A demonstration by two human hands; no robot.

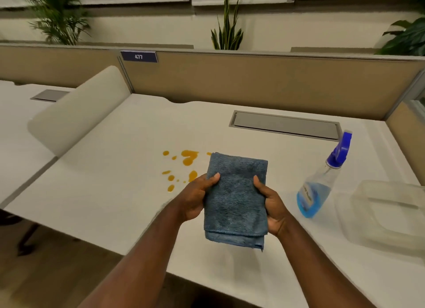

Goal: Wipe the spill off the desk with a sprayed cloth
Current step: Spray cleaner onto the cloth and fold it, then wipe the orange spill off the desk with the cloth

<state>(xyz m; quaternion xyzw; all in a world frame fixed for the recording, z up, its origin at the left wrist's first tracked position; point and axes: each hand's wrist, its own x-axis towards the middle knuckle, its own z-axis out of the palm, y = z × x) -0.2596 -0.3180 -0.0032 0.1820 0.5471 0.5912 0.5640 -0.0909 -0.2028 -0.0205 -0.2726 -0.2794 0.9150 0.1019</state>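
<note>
A folded blue microfibre cloth (235, 199) is held above the white desk (110, 192) between both hands. My left hand (195, 197) grips its left edge with the thumb on top, and my right hand (271, 206) grips its right edge the same way. Orange spill drops (189, 157) lie scattered on the desk just beyond and to the left of the cloth; the cloth hides some of them. A clear spray bottle (322, 183) with blue liquid and a blue trigger head stands to the right of my right hand.
A clear plastic container (386, 215) sits at the right edge of the desk. A grey cable hatch (285, 124) is set into the desk at the back. A beige divider panel (253, 82) runs behind, with plants beyond. A rounded side screen (80, 109) stands on the left.
</note>
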